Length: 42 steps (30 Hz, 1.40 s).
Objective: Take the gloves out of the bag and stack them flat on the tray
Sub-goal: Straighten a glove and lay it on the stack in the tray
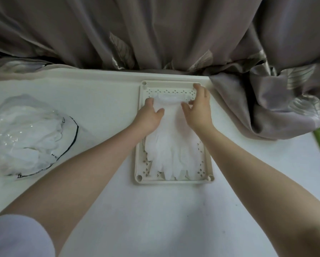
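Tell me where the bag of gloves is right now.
The bag lies on the white table at the far left of the head view, well left of the tray and the left hand.

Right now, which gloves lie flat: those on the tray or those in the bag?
The gloves on the tray; those in the bag are crumpled.

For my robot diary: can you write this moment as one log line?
left hand: on glove cuff | right hand: on cuff | gloves: flat on tray | bag: left, more gloves inside
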Each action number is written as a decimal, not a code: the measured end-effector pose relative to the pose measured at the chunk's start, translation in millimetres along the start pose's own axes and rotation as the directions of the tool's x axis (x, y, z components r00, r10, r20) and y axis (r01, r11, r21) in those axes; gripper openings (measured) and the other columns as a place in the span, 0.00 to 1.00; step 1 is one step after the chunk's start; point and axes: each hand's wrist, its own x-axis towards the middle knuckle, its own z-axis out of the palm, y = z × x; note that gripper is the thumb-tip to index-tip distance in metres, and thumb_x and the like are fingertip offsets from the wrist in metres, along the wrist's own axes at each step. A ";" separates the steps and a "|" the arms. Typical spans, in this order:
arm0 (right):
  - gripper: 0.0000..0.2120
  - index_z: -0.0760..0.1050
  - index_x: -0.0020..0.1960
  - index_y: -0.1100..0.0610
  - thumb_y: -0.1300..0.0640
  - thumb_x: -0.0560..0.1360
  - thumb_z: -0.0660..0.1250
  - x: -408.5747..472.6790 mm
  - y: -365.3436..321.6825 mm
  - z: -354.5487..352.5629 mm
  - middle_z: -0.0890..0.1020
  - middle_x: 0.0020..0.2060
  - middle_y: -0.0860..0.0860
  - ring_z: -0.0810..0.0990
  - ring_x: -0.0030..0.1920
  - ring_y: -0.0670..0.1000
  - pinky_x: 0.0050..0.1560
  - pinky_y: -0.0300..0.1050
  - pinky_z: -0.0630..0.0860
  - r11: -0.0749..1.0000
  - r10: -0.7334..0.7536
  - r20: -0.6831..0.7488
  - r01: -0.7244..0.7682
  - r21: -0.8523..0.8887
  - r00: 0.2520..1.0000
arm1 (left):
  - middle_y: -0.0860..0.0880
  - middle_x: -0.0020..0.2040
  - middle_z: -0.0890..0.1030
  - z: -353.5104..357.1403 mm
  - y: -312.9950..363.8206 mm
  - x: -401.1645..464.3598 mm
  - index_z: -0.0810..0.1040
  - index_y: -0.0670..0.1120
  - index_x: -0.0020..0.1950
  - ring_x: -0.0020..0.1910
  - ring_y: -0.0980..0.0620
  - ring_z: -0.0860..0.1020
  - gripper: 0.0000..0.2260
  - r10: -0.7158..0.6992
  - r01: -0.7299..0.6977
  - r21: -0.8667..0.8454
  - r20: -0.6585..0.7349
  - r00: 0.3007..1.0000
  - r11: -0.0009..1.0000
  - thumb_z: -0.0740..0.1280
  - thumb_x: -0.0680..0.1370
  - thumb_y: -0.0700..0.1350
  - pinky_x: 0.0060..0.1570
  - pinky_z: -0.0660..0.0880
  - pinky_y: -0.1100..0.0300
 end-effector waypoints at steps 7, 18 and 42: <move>0.13 0.71 0.56 0.56 0.52 0.75 0.68 -56.3 12.6 -17.7 0.74 0.38 0.46 0.75 0.43 0.50 0.44 0.43 0.73 0.953 0.300 0.177 -0.286 -0.100 0.937 | 0.47 0.60 0.73 -0.5 -19.1 -30.2 0.67 0.45 0.65 0.60 0.48 0.73 0.16 0.154 -0.162 0.165 0.061 0.986 0.973 0.63 0.78 0.44 0.52 0.68 0.61; 0.07 0.68 0.47 0.56 0.66 0.73 0.60 -66.2 18.8 -30.1 0.75 0.39 0.50 0.71 0.34 0.48 0.32 0.39 0.68 0.961 0.277 0.193 -0.266 -0.081 0.941 | 0.47 0.77 0.57 4.7 -19.5 -31.8 0.57 0.43 0.76 0.74 0.51 0.59 0.27 0.166 -0.242 0.341 0.237 0.957 0.908 0.63 0.79 0.42 0.67 0.56 0.64; 0.69 0.23 0.73 0.52 0.24 0.57 0.67 -60.7 21.0 11.4 0.24 0.71 0.54 0.24 0.72 0.53 0.72 0.59 0.30 0.651 0.262 0.615 0.334 -0.681 0.744 | 0.45 0.78 0.40 -12.3 -13.1 13.9 0.52 0.42 0.77 0.76 0.43 0.40 0.30 0.232 -0.184 0.790 0.055 0.971 0.584 0.58 0.79 0.53 0.73 0.39 0.48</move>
